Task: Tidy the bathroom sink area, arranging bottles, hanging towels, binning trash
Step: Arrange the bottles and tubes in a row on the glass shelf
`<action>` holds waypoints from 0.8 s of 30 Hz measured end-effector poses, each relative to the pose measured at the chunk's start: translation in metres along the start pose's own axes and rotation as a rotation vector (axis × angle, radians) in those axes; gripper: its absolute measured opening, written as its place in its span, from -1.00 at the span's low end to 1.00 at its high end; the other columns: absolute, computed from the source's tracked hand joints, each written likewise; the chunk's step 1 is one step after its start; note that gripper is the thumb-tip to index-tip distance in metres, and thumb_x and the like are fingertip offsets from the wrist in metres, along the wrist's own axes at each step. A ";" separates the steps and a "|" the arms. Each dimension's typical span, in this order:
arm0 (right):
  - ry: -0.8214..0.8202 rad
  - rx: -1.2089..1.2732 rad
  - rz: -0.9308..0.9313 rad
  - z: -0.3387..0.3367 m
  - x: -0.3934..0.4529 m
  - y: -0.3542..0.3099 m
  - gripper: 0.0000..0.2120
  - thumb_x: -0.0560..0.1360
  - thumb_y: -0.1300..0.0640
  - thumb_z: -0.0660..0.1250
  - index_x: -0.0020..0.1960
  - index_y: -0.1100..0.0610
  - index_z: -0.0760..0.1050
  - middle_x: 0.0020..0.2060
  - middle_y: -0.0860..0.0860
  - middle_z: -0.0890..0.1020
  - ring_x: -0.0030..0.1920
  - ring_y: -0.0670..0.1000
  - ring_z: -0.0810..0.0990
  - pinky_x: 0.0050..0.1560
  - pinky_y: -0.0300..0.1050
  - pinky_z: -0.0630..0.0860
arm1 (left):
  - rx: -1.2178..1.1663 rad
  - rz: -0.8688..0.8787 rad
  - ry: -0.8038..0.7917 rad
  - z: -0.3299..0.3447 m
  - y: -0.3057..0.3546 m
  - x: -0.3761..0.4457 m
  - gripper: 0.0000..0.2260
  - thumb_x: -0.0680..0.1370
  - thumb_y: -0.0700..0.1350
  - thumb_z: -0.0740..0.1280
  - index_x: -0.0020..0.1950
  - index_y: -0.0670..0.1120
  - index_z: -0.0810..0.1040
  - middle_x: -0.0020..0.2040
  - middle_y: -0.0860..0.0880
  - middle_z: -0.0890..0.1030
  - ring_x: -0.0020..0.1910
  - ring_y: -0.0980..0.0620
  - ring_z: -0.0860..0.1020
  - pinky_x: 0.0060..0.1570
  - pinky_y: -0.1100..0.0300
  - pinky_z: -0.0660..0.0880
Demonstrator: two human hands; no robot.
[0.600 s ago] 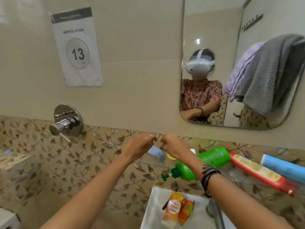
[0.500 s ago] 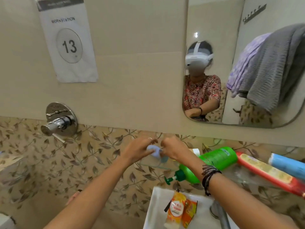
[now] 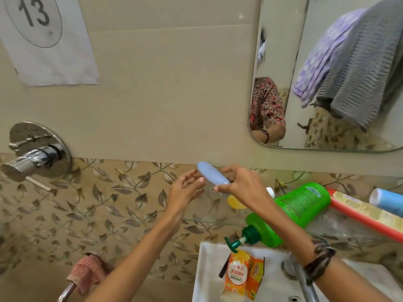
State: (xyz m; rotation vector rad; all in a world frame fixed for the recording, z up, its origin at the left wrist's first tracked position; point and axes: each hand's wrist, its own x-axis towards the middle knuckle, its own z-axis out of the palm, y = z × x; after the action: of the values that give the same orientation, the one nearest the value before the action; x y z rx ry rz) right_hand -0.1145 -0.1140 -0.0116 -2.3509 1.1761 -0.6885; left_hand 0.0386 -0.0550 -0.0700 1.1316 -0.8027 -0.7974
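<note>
In the middle of the frame, the right hand holds a small pale blue bottle up in the air, in front of the leafy wall tiles. Its thumb and fingers are curled round the bottom end of the bottle, and the top end tips up and to the left. The left hand is just beside the bottle with its fingers loose and spread; it has nothing in its grip, and I cannot tell if a fingertip touches the bottle. The bottle looks like smooth plastic, so it is likely light and a bit slippery, more so if it is wet. It looks stiff enough not to squash in a soft pinch. A good place to hold it is round the middle, with fingers on both sides, so it does not slide out. To the right lies a big green pump bottle on its side on the glass shelf. It looks full and is likely heavy, so the fat body is the place to take it, not the thin pump. Next to it lie a red tube and a light blue bottle, also lying flat. In the lower middle, orange packets rest on the white sink. These look thin and crinkly and are likely trash.
</note>
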 end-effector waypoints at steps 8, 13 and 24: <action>0.180 0.362 -0.022 -0.021 -0.035 -0.004 -0.52 0.22 -0.05 0.55 -0.06 0.07 0.34 -0.23 -0.09 0.61 -0.25 -0.06 0.58 -0.33 -0.21 0.44 | -0.070 0.054 -0.342 0.035 0.035 -0.008 -0.76 0.41 -0.04 0.34 0.06 -0.01 0.56 -0.11 0.03 0.72 -0.13 0.09 0.68 -0.22 0.23 0.61; 0.227 0.297 -0.066 -0.018 -0.043 -0.003 -0.47 0.24 -0.01 0.53 0.01 0.07 0.27 -0.27 -0.15 0.52 -0.31 -0.01 0.53 -0.38 -0.21 0.39 | 0.093 0.120 -0.380 0.036 0.039 -0.012 -0.77 0.52 -0.26 0.28 0.04 0.04 0.57 -0.13 0.09 0.71 -0.16 0.15 0.67 -0.21 0.31 0.59; -0.057 0.392 -0.085 -0.005 -0.020 0.012 -0.82 0.42 0.20 0.40 -0.06 0.30 0.61 -0.25 0.22 0.65 -0.26 0.02 0.55 -0.26 -0.05 0.58 | 0.318 0.092 -0.272 0.003 0.024 -0.016 -0.75 0.52 -0.34 0.27 0.11 -0.07 0.55 -0.07 0.04 0.63 -0.08 0.12 0.59 -0.04 0.29 0.54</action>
State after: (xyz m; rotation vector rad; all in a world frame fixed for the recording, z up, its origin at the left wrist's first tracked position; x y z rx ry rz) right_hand -0.1348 -0.1052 -0.0194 -2.0814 0.8315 -0.7941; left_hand 0.0315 -0.0374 -0.0479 1.2705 -1.2344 -0.7733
